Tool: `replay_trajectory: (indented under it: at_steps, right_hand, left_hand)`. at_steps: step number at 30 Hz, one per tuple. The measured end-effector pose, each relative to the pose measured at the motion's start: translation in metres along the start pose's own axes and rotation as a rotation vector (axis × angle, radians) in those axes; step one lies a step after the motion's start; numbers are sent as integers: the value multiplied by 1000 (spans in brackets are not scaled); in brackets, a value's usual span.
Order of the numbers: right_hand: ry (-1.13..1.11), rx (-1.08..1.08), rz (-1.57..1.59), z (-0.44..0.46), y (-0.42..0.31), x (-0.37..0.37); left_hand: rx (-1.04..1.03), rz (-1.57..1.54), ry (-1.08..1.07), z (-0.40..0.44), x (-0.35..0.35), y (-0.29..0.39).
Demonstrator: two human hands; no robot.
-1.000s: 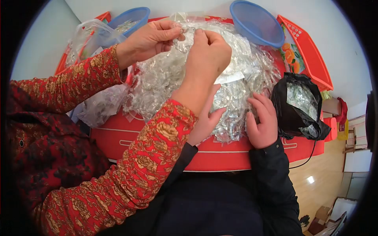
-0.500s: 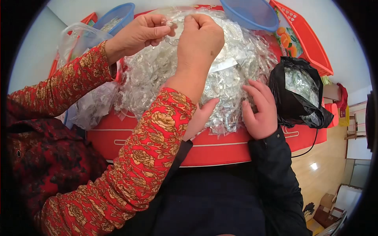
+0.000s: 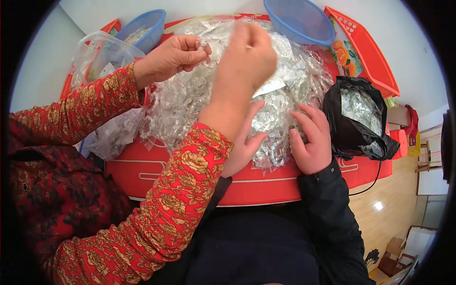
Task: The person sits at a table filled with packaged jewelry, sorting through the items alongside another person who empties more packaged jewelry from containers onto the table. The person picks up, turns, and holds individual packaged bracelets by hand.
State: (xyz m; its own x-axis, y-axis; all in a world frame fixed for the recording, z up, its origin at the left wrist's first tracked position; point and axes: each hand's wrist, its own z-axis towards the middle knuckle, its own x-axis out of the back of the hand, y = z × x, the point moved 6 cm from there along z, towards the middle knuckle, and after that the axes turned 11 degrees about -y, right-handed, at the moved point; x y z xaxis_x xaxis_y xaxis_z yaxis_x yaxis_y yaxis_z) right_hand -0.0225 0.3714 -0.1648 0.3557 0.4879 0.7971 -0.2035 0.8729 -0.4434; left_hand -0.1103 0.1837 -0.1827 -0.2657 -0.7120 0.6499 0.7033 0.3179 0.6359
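A heap of small clear plastic bags with shiny pieces (image 3: pixel 178 111) covers the middle of the table. My right hand (image 3: pixel 311 142) rests at the heap's near right edge, fingers spread, holding nothing. On the near left side is my left hand (image 3: pixel 242 154), its thumb and a finger stretched apart. Part of it is hidden behind a co-worker's forearm. The co-worker's left hand (image 3: pixel 173 57), in a red floral sleeve, pinches a small clear item (image 3: pixel 204 45) above the heap. The co-worker's right hand (image 3: pixel 247 66) is raised beside it, blurred.
A black bag (image 3: pixel 339 126) holding clear packets stands on the red table (image 3: pixel 266 190) at the right. Blue basins (image 3: pixel 299 23) and a red basket (image 3: pixel 373 61) are at the back. A clear plastic bag (image 3: pixel 111 137) lies at the left, near the co-worker's arm across my left side.
The co-worker's right hand has moved slightly away from their left hand. More of my left hand shows, its fingers higher beside the co-worker's wrist. My right hand stays at the heap's edge.
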Motion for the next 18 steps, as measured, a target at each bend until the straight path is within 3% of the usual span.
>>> replay_trajectory:
  at_steps: [3,4,6,9,10,12,14,18]
  right_hand:
    - [-67,75,23,1,0,2]
    - [-162,136,44,0,7,7]
    - [-142,195,64,1,4,11]
    - [197,179,70,-4,-25,12]
    - [156,160,47,-3,-22,9]
    - [70,117,2,-3,-12,4]
    - [56,69,23,-2,-9,2]
    - [76,79,-7,-4,-6,0]
  left_hand:
    - [-72,95,7,-3,3,2]
    - [-127,234,10,-2,12,6]
    - [-234,511,12,-2,25,12]
    - [-55,344,-108,1,1,26]
    - [-93,295,-274,23,4,43]
    - [-349,491,-248,58,45,91]
    - [-449,586,-201,67,60,103]
    - [-223,342,-66,23,39,53]
